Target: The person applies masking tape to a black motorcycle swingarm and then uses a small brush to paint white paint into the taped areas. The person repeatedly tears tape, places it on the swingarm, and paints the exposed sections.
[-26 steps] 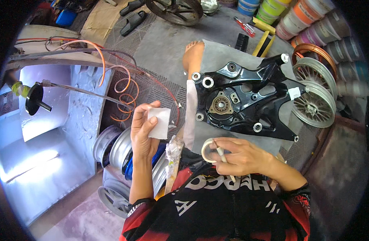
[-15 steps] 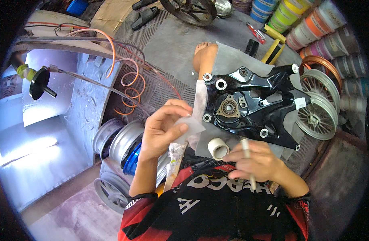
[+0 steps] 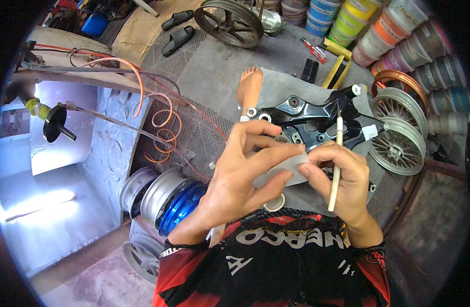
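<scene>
Over my lap, my left hand [image 3: 235,176] pinches a small whitish translucent sheet [image 3: 286,173] between thumb and fingers. My right hand [image 3: 347,176] meets it, thumb and forefinger at the sheet's right edge. Tucked in the same hand is a slim white-handled craft knife [image 3: 336,179], its dark pointed tip upward. Beneath and beyond both hands lies a glossy black metal swingarm [image 3: 317,110], partly hidden by them. A white tape patch [image 3: 370,132] sticks to its right arm. Below my left hand, a roll of white tape [image 3: 276,203] shows only in part.
Silver wheels [image 3: 398,151] and an orange rim [image 3: 398,82] stand at right, below stacked paint buckets [image 3: 388,30]. A yellow stand [image 3: 337,71] is beyond the swingarm. At left are a lit spray booth [image 3: 56,179], a coiled orange hose [image 3: 163,120] and several rims [image 3: 166,189].
My left hand has moved right with the sheet, over the swingarm's near side. My right hand has risen to meet it, and the knife now points upward. The view has shifted slightly.
</scene>
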`<action>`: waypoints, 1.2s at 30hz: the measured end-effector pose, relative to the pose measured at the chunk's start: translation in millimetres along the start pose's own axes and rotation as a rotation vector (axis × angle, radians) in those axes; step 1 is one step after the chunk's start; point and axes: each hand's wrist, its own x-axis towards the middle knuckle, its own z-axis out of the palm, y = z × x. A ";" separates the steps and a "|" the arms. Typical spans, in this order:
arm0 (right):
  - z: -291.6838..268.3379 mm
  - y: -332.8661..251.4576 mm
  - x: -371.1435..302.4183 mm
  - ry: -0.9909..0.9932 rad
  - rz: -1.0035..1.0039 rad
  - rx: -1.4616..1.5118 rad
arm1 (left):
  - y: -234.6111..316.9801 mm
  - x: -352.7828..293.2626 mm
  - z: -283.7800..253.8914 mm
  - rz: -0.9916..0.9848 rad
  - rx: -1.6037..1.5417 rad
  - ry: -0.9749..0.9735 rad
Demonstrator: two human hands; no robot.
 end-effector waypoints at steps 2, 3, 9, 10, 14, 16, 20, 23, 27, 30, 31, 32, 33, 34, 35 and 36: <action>-2.7 -3.1 1.9 0.049 0.042 0.032 | 8.0 0.2 9.5 -0.093 -0.019 0.069; -3.9 -3.6 0.9 0.059 0.063 0.046 | 12.1 2.6 11.2 -0.136 -0.031 0.101; -4.3 -1.2 -10.3 0.107 0.136 0.121 | 7.1 11.4 10.6 -0.047 -0.026 0.155; -5.3 -0.7 -10.1 0.086 0.116 0.102 | 8.0 11.4 11.7 -0.075 -0.058 0.167; -6.1 0.0 -6.9 0.049 -0.010 -0.019 | 6.9 11.1 8.7 -0.103 -0.078 0.163; -5.7 -8.4 -2.8 0.062 -0.013 -0.131 | 4.0 10.3 8.1 -0.100 -0.089 0.170; -7.0 -2.5 3.5 0.063 0.014 0.053 | 2.1 8.3 7.9 -0.085 -0.113 0.173; -8.9 0.8 13.8 -0.053 -0.041 0.030 | 1.1 6.8 10.5 -0.081 -0.136 0.176; -5.0 1.2 23.9 -0.104 -0.110 -0.037 | -0.2 4.0 11.3 -0.104 -0.088 0.229; -2.9 -5.1 28.6 -0.121 -0.074 -0.070 | 5.7 5.5 5.0 -0.198 -0.069 0.200; -1.7 -4.7 29.5 -0.135 -0.082 -0.069 | 3.4 4.3 5.2 -0.165 -0.072 0.217; -0.8 -4.1 30.6 -0.149 -0.090 -0.068 | -0.9 3.1 6.4 -0.131 -0.075 0.233; -0.3 -3.6 32.0 -0.162 -0.099 -0.071 | -4.8 2.1 7.5 -0.094 -0.080 0.250; 0.2 -2.8 33.4 -0.168 -0.122 -0.081 | -7.4 0.8 7.1 -0.080 -0.089 0.251; 0.8 -1.6 34.7 -0.174 -0.146 -0.092 | -8.7 0.7 7.4 -0.077 -0.093 0.258; 1.8 -0.4 35.5 -0.181 -0.170 -0.101 | -9.6 0.6 8.1 -0.075 -0.095 0.264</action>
